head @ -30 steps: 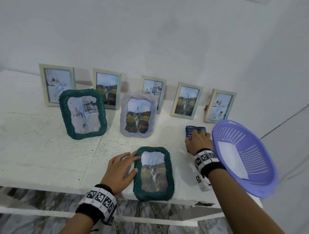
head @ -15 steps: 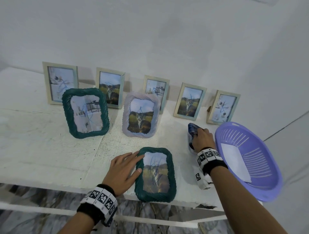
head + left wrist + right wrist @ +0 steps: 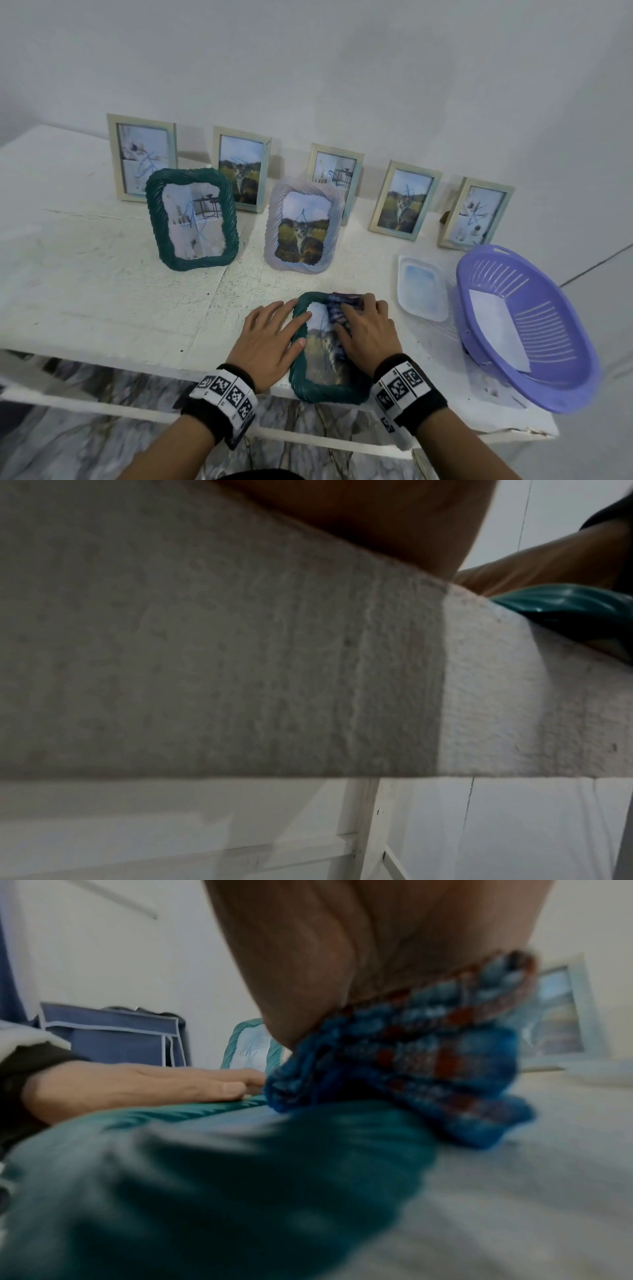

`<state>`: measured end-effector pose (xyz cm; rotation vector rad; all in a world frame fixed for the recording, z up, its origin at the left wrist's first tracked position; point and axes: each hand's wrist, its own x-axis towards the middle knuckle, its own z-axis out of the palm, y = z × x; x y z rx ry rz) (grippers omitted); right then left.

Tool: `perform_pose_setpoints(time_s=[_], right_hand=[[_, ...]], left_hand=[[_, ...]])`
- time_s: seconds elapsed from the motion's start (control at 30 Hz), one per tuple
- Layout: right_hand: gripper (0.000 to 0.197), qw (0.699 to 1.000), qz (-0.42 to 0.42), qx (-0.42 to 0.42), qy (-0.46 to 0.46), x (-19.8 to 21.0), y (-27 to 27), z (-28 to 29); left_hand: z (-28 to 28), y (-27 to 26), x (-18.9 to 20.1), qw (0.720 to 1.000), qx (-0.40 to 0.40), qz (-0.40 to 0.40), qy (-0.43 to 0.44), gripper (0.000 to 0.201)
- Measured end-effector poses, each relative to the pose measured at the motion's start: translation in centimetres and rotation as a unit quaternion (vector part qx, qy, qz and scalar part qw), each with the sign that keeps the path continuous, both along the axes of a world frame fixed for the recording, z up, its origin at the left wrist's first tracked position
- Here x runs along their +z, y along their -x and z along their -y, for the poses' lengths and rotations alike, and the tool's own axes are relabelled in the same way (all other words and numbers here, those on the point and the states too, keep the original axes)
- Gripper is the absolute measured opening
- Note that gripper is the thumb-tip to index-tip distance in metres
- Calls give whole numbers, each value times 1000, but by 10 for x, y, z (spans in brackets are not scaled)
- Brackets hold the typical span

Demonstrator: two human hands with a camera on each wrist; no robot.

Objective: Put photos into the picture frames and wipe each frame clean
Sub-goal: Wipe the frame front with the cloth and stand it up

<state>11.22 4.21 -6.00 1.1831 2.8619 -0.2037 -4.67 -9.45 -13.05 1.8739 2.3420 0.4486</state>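
low centre of the head view: a green frame (image 3: 327, 373) lies flat at the table (image 3: 102, 291) front edge, photo in it. left hand (image 3: 270, 337) lies flat with straight fingers on the frame's left rim. right hand (image 3: 368, 334) presses a blue plaid cloth (image 3: 337, 308) onto the glass, fingers fairly flat over it; a purple basket (image 3: 534, 329) sits at right.
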Motion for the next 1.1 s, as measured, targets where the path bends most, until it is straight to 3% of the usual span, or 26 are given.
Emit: perform_pose_setpoints(time_s=[0.17, 0.27, 0.47, 0.67, 0.83, 1.0, 1.1], right_hand=[[32, 998, 30, 45, 28, -6, 6, 6], [46, 992, 29, 95, 76, -5, 1, 9], [45, 995, 41, 82, 48, 0, 13, -7], [41, 983, 38, 162, 81, 8, -3, 5], [45, 992, 55, 106, 37, 4, 13, -7], [38, 985, 40, 163, 45, 0, -6, 16], [43, 988, 43, 146, 41, 7, -7, 10]], left_hand=[[-1, 0, 0, 1000, 5, -18, 20, 51], [-2, 0, 1, 999, 7, -18, 30, 52], [-3, 0, 0, 999, 3, -19, 28, 51], [-3, 0, -1, 999, 3, -16, 36, 53], [-3, 1, -1, 999, 3, -13, 32, 54], [-3, 1, -1, 1000, 2, -14, 28, 53], [-3, 1, -1, 999, 3, -11, 30, 53]])
